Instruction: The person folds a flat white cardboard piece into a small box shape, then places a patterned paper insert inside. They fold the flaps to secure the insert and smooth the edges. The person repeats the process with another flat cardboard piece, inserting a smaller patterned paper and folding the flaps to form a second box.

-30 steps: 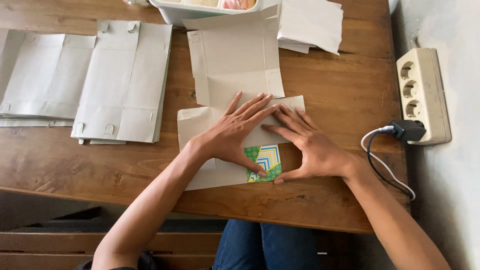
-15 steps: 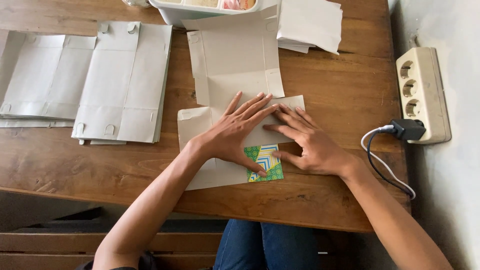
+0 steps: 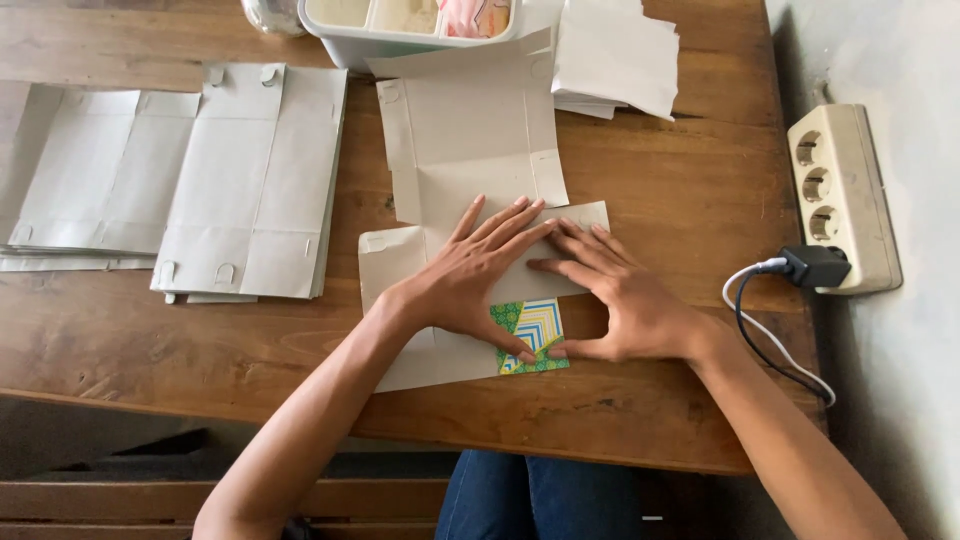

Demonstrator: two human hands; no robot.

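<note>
We press our left hand (image 3: 470, 280) and right hand (image 3: 625, 300), both flat with fingers spread, on the folded grey cardboard (image 3: 470, 150) lying on the bench (image 3: 690, 200).

Fold line: the left hand (image 3: 470, 285) and right hand (image 3: 630, 305) lie flat over the grey carton blank (image 3: 470, 150), hiding its crease.
Patterned corner: green-and-blue printed flap (image 3: 535, 325) shows only partly, under the thumbs.
Tub: white compartment tub (image 3: 400, 40) cut off at the top edge.
Flat stack: far-left carton stack (image 3: 70, 190) runs off frame.
Cable: charger cable (image 3: 770, 350) slips behind the right forearm.
</note>
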